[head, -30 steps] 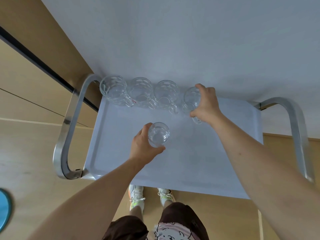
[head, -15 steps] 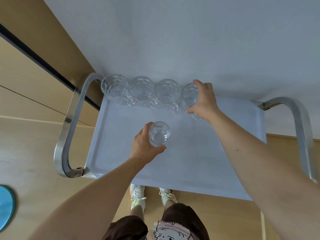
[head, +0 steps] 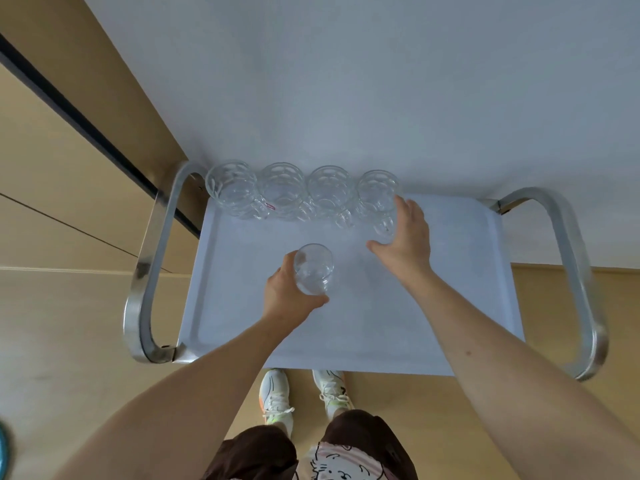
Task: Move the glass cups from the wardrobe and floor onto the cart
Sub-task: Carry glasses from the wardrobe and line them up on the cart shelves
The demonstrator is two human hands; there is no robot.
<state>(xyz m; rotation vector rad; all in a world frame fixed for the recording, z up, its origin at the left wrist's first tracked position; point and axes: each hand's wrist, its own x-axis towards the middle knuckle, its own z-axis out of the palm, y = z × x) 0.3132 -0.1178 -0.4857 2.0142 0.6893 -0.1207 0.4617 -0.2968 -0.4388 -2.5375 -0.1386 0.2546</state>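
**Q:** What's the risk in the head view?

**A:** My left hand (head: 289,296) grips a glass cup (head: 313,268) above the cart (head: 433,327). Setting it too close might clink the row of four cups (head: 304,194) at the far edge. My right hand (head: 407,242) is open, just beside the rightmost cup (head: 377,195).

A white cart (head: 433,306) with steel handles at left and right. Four glass cups (head: 330,188) stand in a row along its far edge, touching.
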